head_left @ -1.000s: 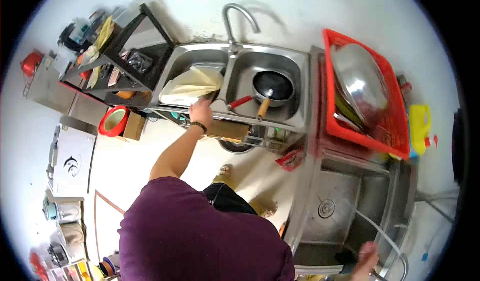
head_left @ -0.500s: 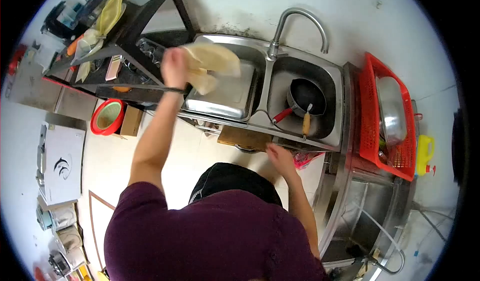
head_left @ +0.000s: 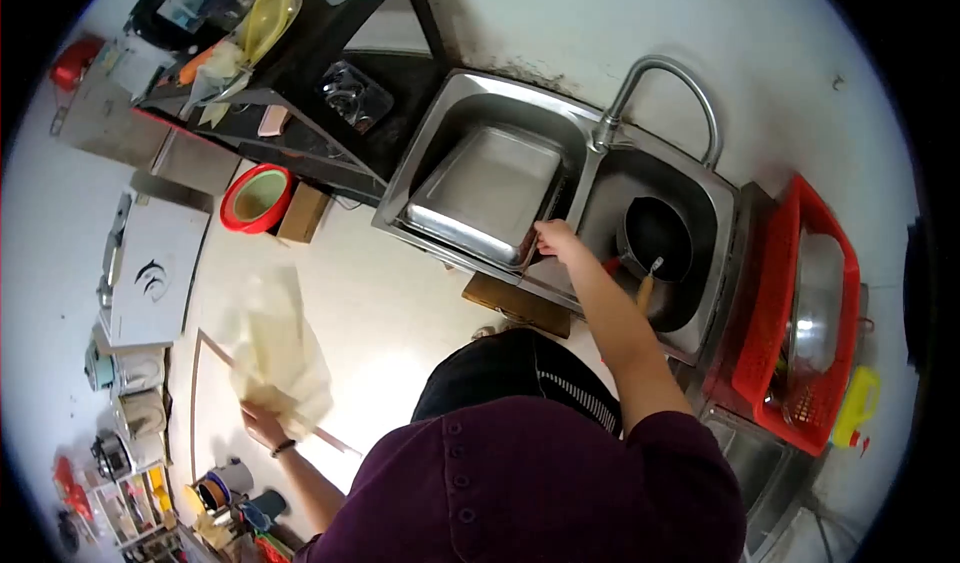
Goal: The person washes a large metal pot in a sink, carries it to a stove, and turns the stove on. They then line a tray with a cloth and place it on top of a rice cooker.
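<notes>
My left hand (head_left: pixel 264 425) is closed around one end of a cream-coloured cloth (head_left: pixel 287 348), held out over the floor at the left and blurred by motion. My right hand (head_left: pixel 553 238), its fingers curled in, is at the right edge of an upturned stainless-steel tray (head_left: pixel 495 188). Whether the fingers grip the tray's rim is hidden. The tray lies in the left basin of the double sink (head_left: pixel 455 93). In the right basin sits a dark pan (head_left: pixel 658 238), with a wooden-handled utensil (head_left: pixel 646 291) resting against it.
A curved tap (head_left: pixel 680 66) rises behind the sink. On the right stand a red plastic basket (head_left: pixel 757 343) with metal bowls and a yellow bottle (head_left: pixel 855 403). A black shelf (head_left: pixel 400 88), a red basin (head_left: pixel 235 225) and a white appliance (head_left: pixel 155 263) are at the left.
My left hand has swung the cloth from above the left basin out to the lower left. My right hand has moved from in front of the counter up to the tray's edge. The view has turned.
</notes>
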A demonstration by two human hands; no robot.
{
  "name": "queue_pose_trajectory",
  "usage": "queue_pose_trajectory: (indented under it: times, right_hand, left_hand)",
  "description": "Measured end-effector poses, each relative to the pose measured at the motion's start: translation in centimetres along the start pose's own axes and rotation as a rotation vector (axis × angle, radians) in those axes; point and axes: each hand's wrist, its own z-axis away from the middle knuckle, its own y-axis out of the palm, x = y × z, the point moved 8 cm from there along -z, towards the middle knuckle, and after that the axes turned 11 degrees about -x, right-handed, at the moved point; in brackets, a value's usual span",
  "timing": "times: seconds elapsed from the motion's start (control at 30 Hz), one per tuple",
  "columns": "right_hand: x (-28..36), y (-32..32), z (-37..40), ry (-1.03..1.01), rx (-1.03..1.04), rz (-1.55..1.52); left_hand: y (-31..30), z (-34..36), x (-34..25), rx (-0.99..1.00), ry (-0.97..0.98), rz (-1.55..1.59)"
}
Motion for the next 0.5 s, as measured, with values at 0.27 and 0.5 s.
queue_pose_trajectory:
  times: [0.27, 0.5]
  right_hand:
    - [2.8, 0.6, -1.4, -0.501, -0.284, 0.654]
    - [10.0, 6.3, 14.6, -1.415, -0.066, 0.853]
  left_hand:
    - [-6.8, 7.8, 22.0, 0.236, -0.201, 0.012]
    - [-12.4, 14.4, 25.3, 0.068, -0.779, 0.116]
